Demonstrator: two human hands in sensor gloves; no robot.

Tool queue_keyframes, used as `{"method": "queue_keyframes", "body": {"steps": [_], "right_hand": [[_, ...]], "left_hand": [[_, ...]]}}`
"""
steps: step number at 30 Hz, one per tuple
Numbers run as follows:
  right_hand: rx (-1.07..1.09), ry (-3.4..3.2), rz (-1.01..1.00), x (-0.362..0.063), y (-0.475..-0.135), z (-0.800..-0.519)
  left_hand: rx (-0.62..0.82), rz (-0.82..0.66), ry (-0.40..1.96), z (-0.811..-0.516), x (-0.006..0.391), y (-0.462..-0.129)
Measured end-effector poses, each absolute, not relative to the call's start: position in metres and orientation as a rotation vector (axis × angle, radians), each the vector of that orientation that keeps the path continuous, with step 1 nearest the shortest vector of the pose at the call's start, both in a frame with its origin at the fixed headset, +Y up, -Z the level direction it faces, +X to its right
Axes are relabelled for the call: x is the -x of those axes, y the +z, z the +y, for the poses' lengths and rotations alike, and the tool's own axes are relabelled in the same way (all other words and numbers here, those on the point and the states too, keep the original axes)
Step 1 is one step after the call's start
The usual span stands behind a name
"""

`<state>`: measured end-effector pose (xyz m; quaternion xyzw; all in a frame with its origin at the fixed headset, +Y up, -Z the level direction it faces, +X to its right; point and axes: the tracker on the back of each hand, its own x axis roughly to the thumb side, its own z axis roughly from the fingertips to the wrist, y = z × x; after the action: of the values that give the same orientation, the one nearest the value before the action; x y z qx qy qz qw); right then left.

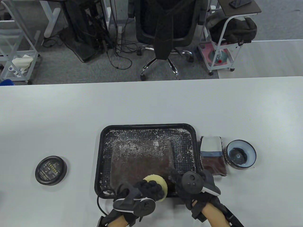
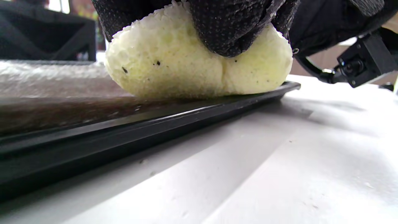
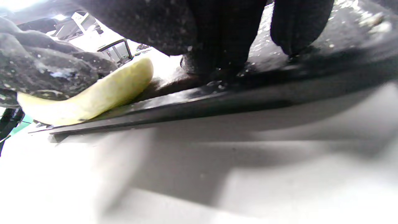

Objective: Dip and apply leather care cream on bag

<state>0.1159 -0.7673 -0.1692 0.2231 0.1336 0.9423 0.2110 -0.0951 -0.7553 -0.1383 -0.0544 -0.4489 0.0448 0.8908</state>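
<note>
A flat brown leather bag lies in a black tray dusted with white flecks. My left hand grips a round yellow sponge and presses it on the bag's near edge; in the left wrist view the sponge bulges under my fingers right at the tray rim. My right hand sits beside it at the tray's near right, fingertips down on the bag's near right corner. The sponge also shows at the left of the right wrist view. An open cream tin stands right of the tray.
A round black lid lies on the table left of the tray. A folded cloth with a brown leather piece sits between tray and tin. Beyond the table's far edge stand an office chair and carts.
</note>
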Motion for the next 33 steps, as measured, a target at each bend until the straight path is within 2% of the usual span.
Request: {"method": "queue_keyframes", "body": {"steps": [25, 33], "right_hand": [[-0.612, 2.594, 0.392, -0.119, -0.171, -0.768], [-0.611, 2.585, 0.396, -0.12, -0.171, -0.768]], "left_hand": [[0.341, -0.712, 0.36, -0.756, 0.183, -0.163], [0.344, -0.646, 0.302, -0.752, 0.202, -0.162]]}}
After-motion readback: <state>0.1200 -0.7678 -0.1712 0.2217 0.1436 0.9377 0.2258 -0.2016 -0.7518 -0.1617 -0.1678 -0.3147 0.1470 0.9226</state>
